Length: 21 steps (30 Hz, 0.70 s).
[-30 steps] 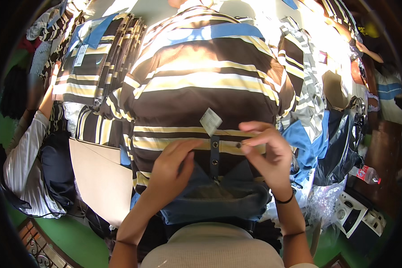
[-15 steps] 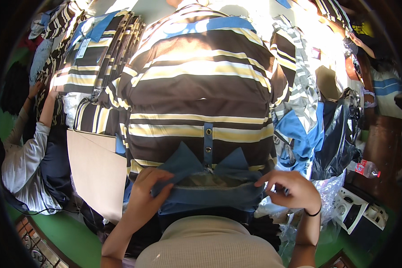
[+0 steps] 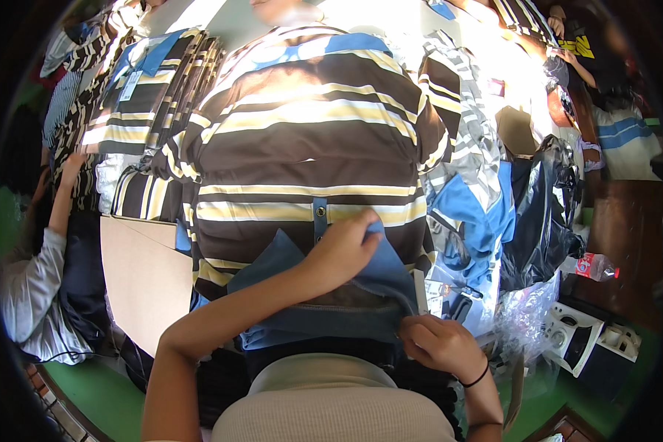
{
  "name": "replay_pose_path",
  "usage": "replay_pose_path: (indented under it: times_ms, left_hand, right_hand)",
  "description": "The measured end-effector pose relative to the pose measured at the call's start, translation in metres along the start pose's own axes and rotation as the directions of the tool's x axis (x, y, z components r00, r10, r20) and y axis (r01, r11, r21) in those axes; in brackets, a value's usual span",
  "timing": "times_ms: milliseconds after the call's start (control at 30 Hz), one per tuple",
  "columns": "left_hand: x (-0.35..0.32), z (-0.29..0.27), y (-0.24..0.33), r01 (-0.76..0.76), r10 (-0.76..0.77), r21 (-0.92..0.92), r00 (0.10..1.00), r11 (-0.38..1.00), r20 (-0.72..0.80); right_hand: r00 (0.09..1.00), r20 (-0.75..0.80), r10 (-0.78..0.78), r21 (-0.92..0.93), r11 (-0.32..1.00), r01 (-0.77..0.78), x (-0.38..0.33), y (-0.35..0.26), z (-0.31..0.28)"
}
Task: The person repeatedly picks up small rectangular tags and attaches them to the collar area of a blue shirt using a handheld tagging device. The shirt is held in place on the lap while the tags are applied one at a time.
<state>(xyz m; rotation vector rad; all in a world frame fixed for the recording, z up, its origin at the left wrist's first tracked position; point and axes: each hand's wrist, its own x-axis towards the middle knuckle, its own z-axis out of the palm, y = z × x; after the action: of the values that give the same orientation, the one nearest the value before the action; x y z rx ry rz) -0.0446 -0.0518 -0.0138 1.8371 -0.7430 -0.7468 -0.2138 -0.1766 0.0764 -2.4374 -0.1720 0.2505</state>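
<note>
In front of me lies a brown polo shirt (image 3: 287, 147) with cream and yellow stripes, its blue collar (image 3: 331, 326) toward my body. My left hand (image 3: 346, 249) reaches across the placket, fingers closed on the right-hand collar point, which is pulled upward. My right hand (image 3: 440, 343) pinches the collar's right end near the table edge. The other collar point (image 3: 272, 254) lies spread to the left of my left hand. A metal snap (image 3: 321, 211) shows on the blue placket; the lower one is mostly behind my left hand.
To the left, a cardboard sheet (image 3: 144, 276) and a stack of folded striped shirts (image 3: 136, 110); another person's arm (image 3: 65, 199) is beside them. On the right are grey-and-blue garments (image 3: 468, 214), a black plastic bag (image 3: 541, 214), a bottle (image 3: 593, 267) and clear plastic wrap (image 3: 527, 317).
My left hand has left the collar's left side and crossed to its right point, lifting it. My right hand has moved slightly down at the collar's right end. The view has shifted slightly.
</note>
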Motion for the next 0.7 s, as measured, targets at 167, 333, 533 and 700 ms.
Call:
replay_pose_path:
  times_ms: [167,333,533,700]
  left_hand:
    - [-0.005,-0.01,-0.003,0.13,-0.108,0.218,0.988,0.967,-0.112]
    - [-0.034,-0.033,0.011,-0.264,0.309,0.36,0.948,0.895,-0.073]
    - [-0.084,-0.023,0.021,-0.497,0.387,0.25,0.839,0.831,0.383]
    - [-0.101,-0.023,0.014,-0.442,0.376,0.123,0.855,0.889,0.357]
  right_hand:
    - [0.994,0.065,-0.088,-0.036,0.995,0.091,-0.009,-0.002,-0.002]
    - [0.987,0.096,-0.132,0.074,0.989,0.126,-0.007,0.001,-0.007]
    - [0.986,-0.166,0.005,0.51,0.856,0.082,0.018,0.017,-0.025]
    - [0.992,0.017,0.129,0.336,0.933,-0.127,0.039,0.022,-0.017]
